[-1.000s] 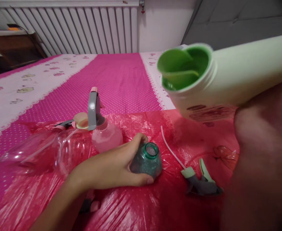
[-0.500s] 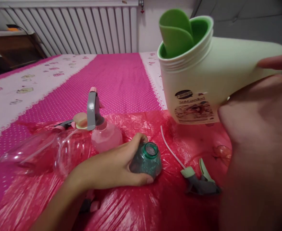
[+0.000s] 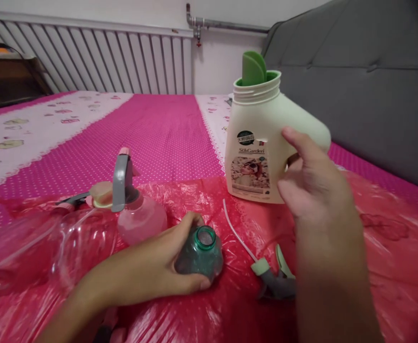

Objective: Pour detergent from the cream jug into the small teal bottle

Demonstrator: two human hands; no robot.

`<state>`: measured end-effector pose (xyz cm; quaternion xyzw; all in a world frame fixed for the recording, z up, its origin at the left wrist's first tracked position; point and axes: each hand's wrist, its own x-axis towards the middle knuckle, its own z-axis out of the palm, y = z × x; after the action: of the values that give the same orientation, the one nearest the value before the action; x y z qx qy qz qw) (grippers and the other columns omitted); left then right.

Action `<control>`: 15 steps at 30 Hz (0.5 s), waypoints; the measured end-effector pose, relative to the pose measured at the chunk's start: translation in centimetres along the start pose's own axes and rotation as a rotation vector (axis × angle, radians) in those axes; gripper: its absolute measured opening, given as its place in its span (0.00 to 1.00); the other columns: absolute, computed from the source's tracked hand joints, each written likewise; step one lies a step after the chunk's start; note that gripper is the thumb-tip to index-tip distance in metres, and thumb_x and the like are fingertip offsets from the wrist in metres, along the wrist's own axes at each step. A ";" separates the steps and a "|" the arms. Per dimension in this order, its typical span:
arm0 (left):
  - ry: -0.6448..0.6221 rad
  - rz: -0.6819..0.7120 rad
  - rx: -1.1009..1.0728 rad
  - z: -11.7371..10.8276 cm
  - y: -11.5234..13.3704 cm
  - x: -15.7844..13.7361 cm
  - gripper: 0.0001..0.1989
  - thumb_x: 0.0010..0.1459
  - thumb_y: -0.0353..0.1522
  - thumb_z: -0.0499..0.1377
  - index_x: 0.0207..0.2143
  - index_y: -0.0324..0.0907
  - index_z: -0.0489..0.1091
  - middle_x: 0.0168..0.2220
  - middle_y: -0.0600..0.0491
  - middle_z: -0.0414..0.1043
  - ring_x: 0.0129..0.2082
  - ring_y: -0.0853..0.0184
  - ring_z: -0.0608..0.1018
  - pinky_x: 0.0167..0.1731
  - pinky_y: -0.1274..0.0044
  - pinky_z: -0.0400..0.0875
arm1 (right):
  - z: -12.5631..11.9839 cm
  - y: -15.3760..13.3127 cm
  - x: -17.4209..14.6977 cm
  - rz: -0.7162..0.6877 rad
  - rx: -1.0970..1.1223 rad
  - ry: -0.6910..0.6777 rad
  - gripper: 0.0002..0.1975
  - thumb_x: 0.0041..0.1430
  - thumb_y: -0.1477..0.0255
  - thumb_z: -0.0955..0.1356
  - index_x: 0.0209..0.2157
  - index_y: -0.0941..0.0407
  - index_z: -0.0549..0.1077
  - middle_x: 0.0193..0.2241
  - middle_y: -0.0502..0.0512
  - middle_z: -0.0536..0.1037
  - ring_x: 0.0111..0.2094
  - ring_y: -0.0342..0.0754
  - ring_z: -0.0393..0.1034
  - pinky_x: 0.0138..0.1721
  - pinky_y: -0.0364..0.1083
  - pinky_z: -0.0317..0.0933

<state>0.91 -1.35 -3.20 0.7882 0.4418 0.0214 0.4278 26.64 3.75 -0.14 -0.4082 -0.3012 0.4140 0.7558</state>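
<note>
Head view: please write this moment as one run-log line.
left hand: gripping uncapped green bottle | right hand: at upright cream jug | spray head: lying right of bottle

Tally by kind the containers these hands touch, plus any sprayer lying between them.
Translucent green round bottle: 1
Cream plastic jug with a label: 1
Grey and pale-green plastic sprayer: 1
Total: 3

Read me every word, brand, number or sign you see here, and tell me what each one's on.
"SükGarden": on the front label of the cream jug; letters after the S are uncertain.
Dark badge above it: pale characters, too small to read surely.
Fine print at the label's bottom: unreadable.
No other text is readable.
</note>
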 end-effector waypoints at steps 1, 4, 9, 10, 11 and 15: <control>0.007 -0.003 -0.001 0.0 0.0 0.0 0.50 0.56 0.56 0.65 0.72 0.42 0.51 0.47 0.47 0.80 0.38 0.55 0.83 0.34 0.72 0.75 | -0.1 0.3 0.2 0.006 0.002 0.014 0.34 0.54 0.64 0.73 0.61 0.59 0.66 0.54 0.58 0.73 0.54 0.41 0.72 0.61 0.46 0.73; 0.012 -0.003 -0.013 0.0 0.1 0.0 0.52 0.56 0.56 0.65 0.73 0.41 0.50 0.48 0.46 0.80 0.41 0.53 0.83 0.38 0.71 0.76 | -0.3 1.2 0.7 0.025 0.002 0.037 0.34 0.58 0.62 0.72 0.63 0.60 0.66 0.54 0.59 0.72 0.53 0.40 0.72 0.61 0.47 0.73; -0.032 -0.006 -0.017 0.0 -0.1 0.0 0.51 0.57 0.57 0.64 0.72 0.42 0.50 0.48 0.46 0.80 0.41 0.53 0.82 0.37 0.72 0.75 | -0.7 2.6 1.6 -0.007 -0.040 0.095 0.38 0.56 0.59 0.74 0.64 0.58 0.65 0.57 0.57 0.71 0.53 0.38 0.72 0.65 0.46 0.72; -0.029 -0.010 -0.014 0.0 -0.1 -0.1 0.51 0.57 0.57 0.64 0.73 0.42 0.49 0.49 0.45 0.79 0.42 0.53 0.82 0.38 0.71 0.76 | -0.8 2.8 1.8 -0.022 -0.052 0.105 0.40 0.53 0.58 0.75 0.64 0.57 0.65 0.57 0.56 0.71 0.53 0.38 0.72 0.66 0.45 0.71; -0.023 -0.015 -0.010 0.0 -0.2 -0.1 0.51 0.57 0.57 0.64 0.73 0.42 0.49 0.51 0.44 0.79 0.43 0.52 0.82 0.39 0.71 0.76 | -0.9 3.0 2.0 -0.032 -0.065 0.110 0.41 0.51 0.58 0.77 0.63 0.57 0.66 0.57 0.54 0.71 0.53 0.37 0.72 0.66 0.43 0.71; 0.024 0.005 -0.014 0.1 -0.2 -0.2 0.51 0.55 0.55 0.66 0.72 0.43 0.52 0.54 0.43 0.78 0.45 0.51 0.82 0.42 0.70 0.76 | -1.3 3.4 2.4 -0.049 -0.106 0.095 0.42 0.49 0.56 0.77 0.62 0.58 0.67 0.57 0.56 0.71 0.53 0.38 0.73 0.62 0.42 0.72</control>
<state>0.70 -1.53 -3.31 0.7860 0.4449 0.0350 0.4277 27.51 6.48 -3.42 -0.4595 -0.2964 0.3590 0.7564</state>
